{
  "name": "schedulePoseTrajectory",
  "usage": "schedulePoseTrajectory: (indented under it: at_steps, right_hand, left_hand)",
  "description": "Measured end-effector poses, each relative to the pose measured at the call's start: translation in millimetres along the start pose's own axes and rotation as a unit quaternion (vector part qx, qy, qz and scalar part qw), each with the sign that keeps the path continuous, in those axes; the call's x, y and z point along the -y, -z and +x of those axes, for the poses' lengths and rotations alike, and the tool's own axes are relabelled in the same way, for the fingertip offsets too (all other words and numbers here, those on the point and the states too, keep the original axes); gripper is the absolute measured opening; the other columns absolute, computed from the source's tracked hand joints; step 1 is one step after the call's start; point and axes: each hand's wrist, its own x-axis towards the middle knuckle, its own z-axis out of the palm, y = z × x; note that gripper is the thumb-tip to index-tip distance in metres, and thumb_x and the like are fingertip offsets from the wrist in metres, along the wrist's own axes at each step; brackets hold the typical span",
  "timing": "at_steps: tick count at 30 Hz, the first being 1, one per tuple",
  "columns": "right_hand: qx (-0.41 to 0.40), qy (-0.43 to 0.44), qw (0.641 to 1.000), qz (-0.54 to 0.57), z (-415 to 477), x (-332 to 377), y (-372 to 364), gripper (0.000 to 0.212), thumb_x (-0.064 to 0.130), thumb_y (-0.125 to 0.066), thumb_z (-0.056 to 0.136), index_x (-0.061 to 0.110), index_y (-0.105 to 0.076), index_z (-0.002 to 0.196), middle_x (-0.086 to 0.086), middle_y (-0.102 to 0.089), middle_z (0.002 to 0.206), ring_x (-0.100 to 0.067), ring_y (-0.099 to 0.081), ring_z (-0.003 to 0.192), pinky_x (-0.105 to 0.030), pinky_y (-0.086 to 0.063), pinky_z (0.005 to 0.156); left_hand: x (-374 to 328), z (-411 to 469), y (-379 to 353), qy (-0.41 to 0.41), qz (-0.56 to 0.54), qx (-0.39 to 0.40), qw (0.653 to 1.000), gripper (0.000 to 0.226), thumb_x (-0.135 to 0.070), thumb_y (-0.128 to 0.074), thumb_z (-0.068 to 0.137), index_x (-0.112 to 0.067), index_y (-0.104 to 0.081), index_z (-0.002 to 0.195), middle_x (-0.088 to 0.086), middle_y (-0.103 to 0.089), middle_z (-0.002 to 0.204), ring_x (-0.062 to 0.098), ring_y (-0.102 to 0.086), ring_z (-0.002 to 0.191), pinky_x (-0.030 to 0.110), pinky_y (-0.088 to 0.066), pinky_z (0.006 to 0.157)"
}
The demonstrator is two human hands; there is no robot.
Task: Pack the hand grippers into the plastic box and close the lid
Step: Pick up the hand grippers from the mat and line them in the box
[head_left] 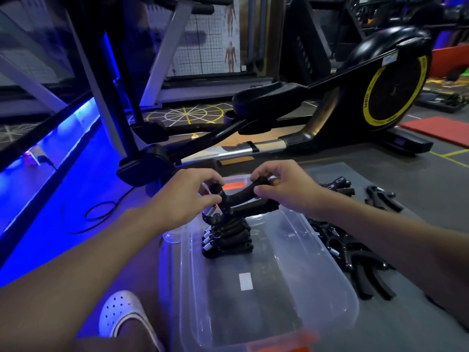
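Note:
A clear plastic box [330, 273] stands open on the floor mat in front of me. Inside it, at the far end, several black hand grippers [228, 237] with silver springs lie stacked in a row. Above that stack I hold one more black hand gripper [241, 196] with both hands: my left hand [187, 194] pinches its spring end, and my right hand [281, 186] grips the handle end. A pile of loose hand grippers [355, 255] lies on the mat right of the box. No lid can be made out apart from an orange clip at the box's near edge.
A few more grippers [383, 198] lie further back on the right. An elliptical trainer [355, 97] stands behind the box, with a treadmill frame [121, 97] at the left. My white clog [121, 313] rests left of the box. A black cable [99, 214] loops on the floor.

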Motion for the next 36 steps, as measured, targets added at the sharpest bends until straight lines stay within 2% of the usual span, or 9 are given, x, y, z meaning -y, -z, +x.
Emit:
schedulePoseTrajectory:
  at_steps: [3,7,12,18,23,27,32,36]
  right_hand:
    - [-0.002,-0.009,1.000,-0.013,0.8,-1.6,-4.5,0.015,0.005,-0.069,0.083,0.018,-0.069,0.090,-0.006,-0.067,0.085,-0.026,-0.065,0.071,-0.042,-0.057,0.070]
    - [-0.010,-0.050,0.998,0.022,2.4,-3.6,-10.2,0.012,0.002,-0.067,0.085,0.006,-0.068,0.096,-0.014,-0.065,0.084,-0.023,-0.066,0.068,-0.037,-0.059,0.072]
    - [-0.012,-0.103,0.991,0.080,4.0,-7.5,-17.6,0.011,-0.003,-0.065,0.085,-0.003,-0.064,0.096,-0.015,-0.062,0.077,-0.026,-0.064,0.069,-0.041,-0.059,0.077]
    - [-0.017,-0.136,0.987,0.080,2.3,-11.9,-19.8,0.014,0.002,-0.066,0.085,0.000,-0.063,0.099,-0.016,-0.066,0.078,-0.021,-0.067,0.059,-0.031,-0.061,0.067]
    - [-0.033,-0.123,0.987,0.101,1.8,-15.6,-23.3,0.017,-0.002,-0.069,0.081,0.006,-0.065,0.095,-0.023,-0.068,0.082,-0.027,-0.069,0.067,-0.038,-0.060,0.074]
    - [-0.044,-0.097,0.988,0.113,0.4,-15.3,-28.4,0.018,-0.009,-0.067,0.080,0.004,-0.063,0.092,-0.012,-0.063,0.082,-0.029,-0.069,0.068,-0.033,-0.060,0.070]
    - [-0.029,-0.088,0.989,0.117,-0.8,-14.0,-31.1,0.022,-0.006,-0.063,0.085,0.007,-0.066,0.103,-0.006,-0.065,0.076,-0.030,-0.071,0.073,-0.034,-0.060,0.076]
    - [-0.025,-0.085,0.991,0.101,0.4,-17.9,-37.6,0.017,-0.009,-0.063,0.085,0.005,-0.066,0.096,-0.005,-0.063,0.073,-0.026,-0.071,0.068,-0.031,-0.060,0.073]
  left_hand:
    - [4.9,-2.1,0.4,0.008,0.015,0.013,1.000,0.023,-0.024,-0.075,0.081,-0.030,-0.067,0.102,-0.011,-0.068,0.094,0.005,-0.063,0.076,0.034,-0.054,0.079]
    - [8.6,-3.3,-0.2,0.010,0.040,0.023,0.999,0.023,-0.026,-0.075,0.081,-0.033,-0.067,0.100,-0.014,-0.068,0.095,0.003,-0.063,0.075,0.035,-0.054,0.079]
    - [13.3,-3.5,-1.5,0.010,0.078,0.034,0.996,0.024,-0.033,-0.075,0.079,-0.039,-0.064,0.099,-0.018,-0.065,0.089,0.002,-0.062,0.076,0.040,-0.054,0.078]
    - [15.3,-3.2,-5.7,-0.006,0.091,0.044,0.995,0.023,-0.034,-0.074,0.079,-0.040,-0.061,0.096,-0.018,-0.063,0.090,0.004,-0.061,0.077,0.041,-0.054,0.075]
    - [17.7,-2.7,-8.5,-0.013,0.084,0.031,0.996,0.024,-0.033,-0.074,0.078,-0.038,-0.061,0.098,-0.018,-0.064,0.090,0.004,-0.062,0.075,0.041,-0.054,0.073]
    - [19.6,-4.1,-7.9,-0.016,0.077,0.020,0.997,0.025,-0.031,-0.075,0.079,-0.037,-0.062,0.098,-0.021,-0.063,0.089,0.003,-0.062,0.074,0.041,-0.054,0.073]
    - [23.2,-6.4,-5.0,-0.002,0.051,0.015,0.999,0.023,-0.029,-0.073,0.081,-0.036,-0.064,0.100,-0.020,-0.065,0.090,0.000,-0.061,0.074,0.039,-0.054,0.075]
    - [28.1,-10.7,-2.2,0.004,0.036,0.031,0.999,0.025,-0.024,-0.071,0.083,-0.033,-0.063,0.106,-0.015,-0.065,0.094,0.002,-0.061,0.071,0.034,-0.055,0.075]
